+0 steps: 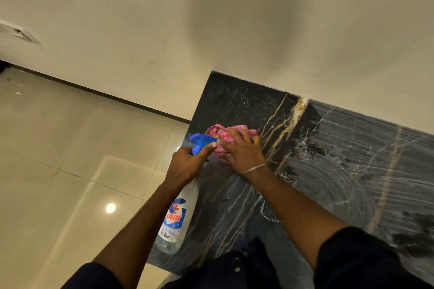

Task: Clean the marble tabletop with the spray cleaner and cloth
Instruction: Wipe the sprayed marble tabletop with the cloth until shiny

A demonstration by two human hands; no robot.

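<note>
Marble tabletop (225,206), left end: right hand (242,150) presses flat, fingers spread, on the bunched pink cloth (217,130), and left hand (187,163) grips the spray bottle (176,218) by the neck just beside it. I'd keep pressure even and overlap strokes out to the corner, then rework the hazy swirls (340,183) rightward.

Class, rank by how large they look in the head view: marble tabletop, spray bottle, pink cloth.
1. marble tabletop
2. spray bottle
3. pink cloth; unsure, since the right hand covers part of it and the bottle is nearer the camera.
</note>
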